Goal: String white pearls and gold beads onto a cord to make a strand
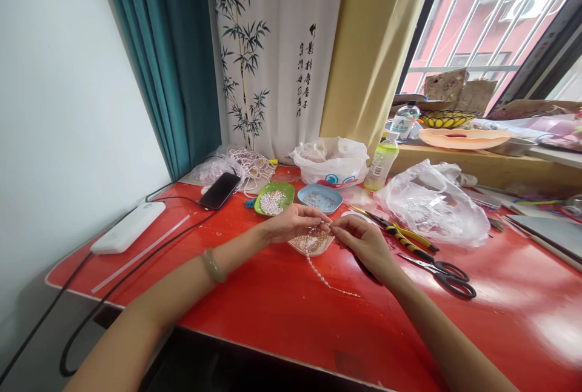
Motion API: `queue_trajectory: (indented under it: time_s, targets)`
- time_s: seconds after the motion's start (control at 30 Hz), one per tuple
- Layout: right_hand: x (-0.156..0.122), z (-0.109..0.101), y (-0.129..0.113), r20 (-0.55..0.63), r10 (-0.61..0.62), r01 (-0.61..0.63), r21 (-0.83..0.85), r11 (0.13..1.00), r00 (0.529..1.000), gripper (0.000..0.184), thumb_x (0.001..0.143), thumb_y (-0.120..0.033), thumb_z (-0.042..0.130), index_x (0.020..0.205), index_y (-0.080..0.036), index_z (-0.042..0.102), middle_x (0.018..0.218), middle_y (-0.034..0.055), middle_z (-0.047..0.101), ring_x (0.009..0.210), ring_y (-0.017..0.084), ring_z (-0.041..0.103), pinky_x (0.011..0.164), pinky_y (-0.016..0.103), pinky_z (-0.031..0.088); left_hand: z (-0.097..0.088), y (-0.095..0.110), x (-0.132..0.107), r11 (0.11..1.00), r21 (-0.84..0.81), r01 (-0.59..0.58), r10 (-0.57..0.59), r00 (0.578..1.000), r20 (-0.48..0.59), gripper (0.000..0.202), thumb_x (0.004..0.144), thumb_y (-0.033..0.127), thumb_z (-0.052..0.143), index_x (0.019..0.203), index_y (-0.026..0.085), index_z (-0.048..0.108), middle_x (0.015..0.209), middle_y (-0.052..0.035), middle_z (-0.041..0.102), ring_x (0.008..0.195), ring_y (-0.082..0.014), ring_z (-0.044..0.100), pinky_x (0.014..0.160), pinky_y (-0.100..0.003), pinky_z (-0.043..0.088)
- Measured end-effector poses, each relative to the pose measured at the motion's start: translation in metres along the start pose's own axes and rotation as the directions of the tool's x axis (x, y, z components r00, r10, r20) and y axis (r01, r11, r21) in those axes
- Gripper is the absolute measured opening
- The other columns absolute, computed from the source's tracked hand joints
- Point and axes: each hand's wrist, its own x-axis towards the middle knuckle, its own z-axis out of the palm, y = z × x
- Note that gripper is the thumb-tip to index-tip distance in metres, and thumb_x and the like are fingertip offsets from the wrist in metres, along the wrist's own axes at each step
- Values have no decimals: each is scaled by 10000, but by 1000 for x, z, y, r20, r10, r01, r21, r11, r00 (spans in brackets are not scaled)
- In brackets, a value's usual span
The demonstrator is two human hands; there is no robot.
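My left hand [297,223] is closed, thumb and fingers pinching a string of white beads [314,268]. The string hangs from the fingertips, and its thin gold end lies on the red table. My right hand [364,245] is also closed, its fingertips meeting the left ones at the string's upper end; what they pinch is too small to name. A dark curved edge shows under the right palm, mostly hidden. Below the hands sits a pale dish [322,245] of gold beads. Behind it stand a green dish [291,189] of white beads and a blue dish [334,197] with small pieces.
Yellow-and-black pliers [411,243] and black-handled scissors [450,275] lie on the right by a clear plastic bag [436,204]. A white bag [331,165] and a bottle [381,165] stand behind. On the left are a phone [220,191], a white power bank [130,227] and cables.
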Motion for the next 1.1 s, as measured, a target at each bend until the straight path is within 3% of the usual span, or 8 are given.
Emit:
queue_trajectory:
  time_s: [0.33,0.73,1.1]
  targets:
    - [0,1,0,-6,-21,20,-53,998,1000,133,753,-284,522,690,-174,561,605,-15,546,514,95,483,479,219,410,6,4,-1,999,33,-1,2,1000,-26,268,566,226,756,772,94,645,679,-50,654,656,-102,597,668,-221,423]
    - [-1,-1,3,-21,-115,104,-277,955,993,95,741,-226,526,681,-182,585,598,-3,565,542,118,482,520,246,387,3,2,1,970,241,-18,37,996,-75,236,573,239,736,742,92,663,646,-43,644,568,-88,539,550,-212,379]
    - [-1,-1,1,-34,-215,182,-412,893,976,125,780,-244,499,736,-195,605,636,19,603,574,142,527,546,266,416,5,4,-1,968,252,17,11,994,-106,208,599,267,714,705,94,667,678,-59,651,589,-94,541,599,-232,406]
